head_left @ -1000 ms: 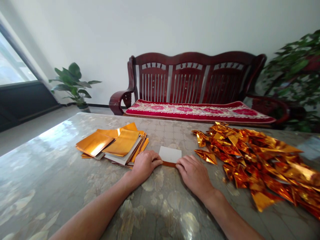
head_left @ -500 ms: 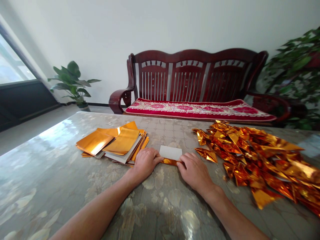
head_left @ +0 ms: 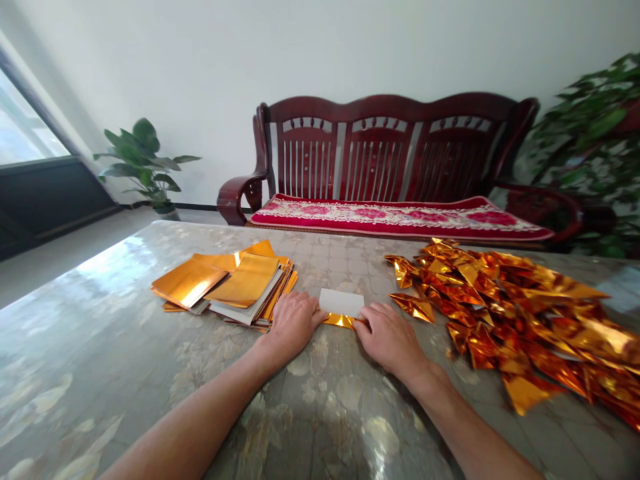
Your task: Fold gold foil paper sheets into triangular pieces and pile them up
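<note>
**Hands closed on both ends of one partly folded sheet**

Across the lower frame we see the table (head_left: 280, 413), its glossy surface patterned in grey and cream. Behind it, a dark red, slatted wooden sofa (head_left: 390, 110) carries a flowered red cover (head_left: 370, 214).

At right lies a broad heap (head_left: 505, 303) of shiny orange-gold foil pieces, creased into pointed, crumpled-looking shapes; we count these as folded. Left of centre, a smaller, loose stack (head_left: 245, 283) holds flat, square-cornered sheets, some gold side up, others showing pale grey; we judge these unfolded.

Our left hand (head_left: 294, 321) sits beside the stack, fingers bunched and nearly closed, fingertips on one end of the fold. Our right hand (head_left: 390, 337) mirrors it at the other end, fingers curled in. We cannot tell how firmly either grips.

Between them, mid-frame, the sheet (head_left: 343, 302) rests on the table, matt and pale on top. Only its near edge is turned over, as a narrow, bright gold band (head_left: 340, 321). We judge its shaping barely begun, with most of it flat.
</note>
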`<state>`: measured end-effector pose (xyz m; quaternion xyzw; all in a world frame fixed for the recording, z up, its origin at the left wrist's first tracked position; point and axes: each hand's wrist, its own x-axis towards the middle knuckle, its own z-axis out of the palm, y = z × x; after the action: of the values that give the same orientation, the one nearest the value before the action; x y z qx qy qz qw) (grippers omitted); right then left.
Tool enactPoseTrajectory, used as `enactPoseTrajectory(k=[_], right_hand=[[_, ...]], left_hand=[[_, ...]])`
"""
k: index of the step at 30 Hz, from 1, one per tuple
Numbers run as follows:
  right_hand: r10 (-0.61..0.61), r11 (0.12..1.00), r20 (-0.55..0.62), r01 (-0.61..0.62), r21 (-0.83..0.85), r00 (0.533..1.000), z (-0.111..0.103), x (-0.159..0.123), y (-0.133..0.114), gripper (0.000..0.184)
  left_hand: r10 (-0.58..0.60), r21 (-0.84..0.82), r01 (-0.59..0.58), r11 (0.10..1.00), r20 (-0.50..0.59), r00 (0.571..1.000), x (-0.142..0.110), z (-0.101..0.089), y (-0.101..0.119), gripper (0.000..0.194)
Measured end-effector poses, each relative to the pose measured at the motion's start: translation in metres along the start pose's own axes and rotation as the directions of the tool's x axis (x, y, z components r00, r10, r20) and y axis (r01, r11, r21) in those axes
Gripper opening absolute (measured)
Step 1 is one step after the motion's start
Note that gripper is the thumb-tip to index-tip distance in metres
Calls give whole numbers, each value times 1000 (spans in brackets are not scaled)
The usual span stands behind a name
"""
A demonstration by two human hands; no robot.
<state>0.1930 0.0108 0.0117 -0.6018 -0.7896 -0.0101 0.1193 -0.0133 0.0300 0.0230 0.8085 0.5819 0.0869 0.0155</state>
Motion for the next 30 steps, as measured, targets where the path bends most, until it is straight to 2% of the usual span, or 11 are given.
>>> enactPoseTrajectory(k=[8, 13, 16, 19, 21, 25, 30], right_hand=[[-11, 1000, -25, 11, -11, 1000, 2, -1, 0, 16], [-15, 1000, -106, 17, 14, 994, 2, -4, 4, 7], [-101, 994, -167, 105, 14, 981, -1, -6, 2, 12], [-248, 968, -157, 251, 1, 956, -2, -9, -7, 16], [-308, 951, -124, 310, -1, 943, -2, -11, -13, 18], [-337, 941, -57, 337, -14, 940, -2, -15, -18, 18], [-326, 945, -91, 327, -10, 941, -2, -21, -11, 22]], left_hand=[[9, 30, -9, 1000, -9, 1000, -2, 0, 2, 32], [22, 36, -20, 999, -72, 997, -4, 3, 4, 23], [112, 14, -111, 994, -116, 987, -6, 6, 6, 15], [272, -8, -273, 962, -63, 960, -10, 10, 9, 14], [317, 12, -317, 948, -12, 948, -15, 12, 14, 13], [289, 164, -296, 941, 67, 955, -29, 14, 28, 18], [252, 241, -261, 935, 67, 965, -44, 12, 39, 35]])
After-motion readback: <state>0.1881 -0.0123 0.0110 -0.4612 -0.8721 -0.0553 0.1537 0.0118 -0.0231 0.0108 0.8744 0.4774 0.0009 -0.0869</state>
